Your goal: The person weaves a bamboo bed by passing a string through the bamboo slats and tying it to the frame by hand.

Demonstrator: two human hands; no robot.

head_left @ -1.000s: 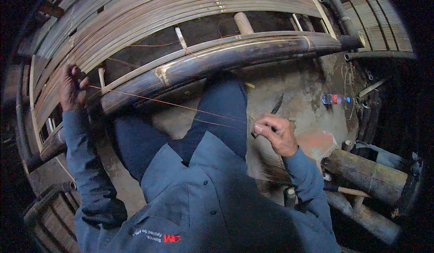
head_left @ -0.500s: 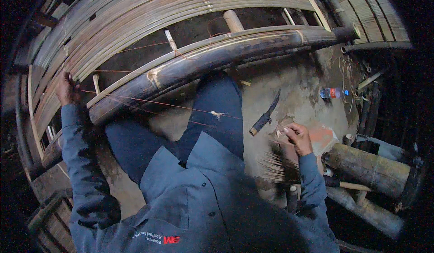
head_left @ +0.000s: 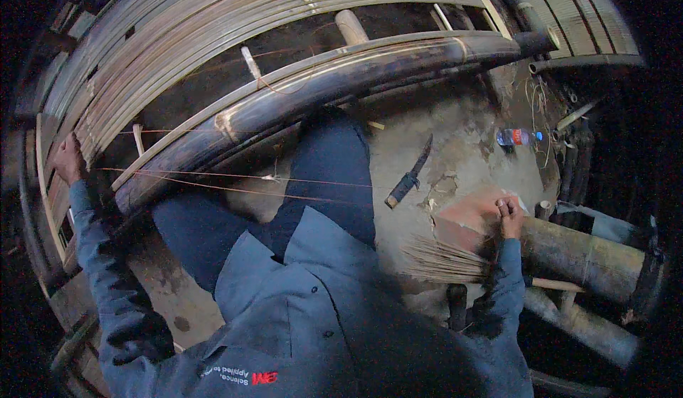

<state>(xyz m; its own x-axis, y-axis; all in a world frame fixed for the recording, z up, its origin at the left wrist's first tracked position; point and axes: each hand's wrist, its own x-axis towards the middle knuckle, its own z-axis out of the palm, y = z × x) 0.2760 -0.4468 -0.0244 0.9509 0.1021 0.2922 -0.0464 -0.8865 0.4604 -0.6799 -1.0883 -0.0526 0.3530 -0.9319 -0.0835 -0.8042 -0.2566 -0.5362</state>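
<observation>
Head view: my left hand [head_left: 69, 160] is at the left end of the pale slats [head_left: 235, 21]; I cannot tell whether its fingers grip anything. My right hand [head_left: 509, 216] is well out to the right, thumb and fingertips together, anything pinched too small to tell. Thin orange cord [head_left: 213, 175] stretches across my trousers [head_left: 331, 160], near the dark bamboo pole [head_left: 299, 88].

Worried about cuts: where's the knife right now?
In the head view, right of centre, the knife lies on the ground between the right knee and the bottle.
</observation>
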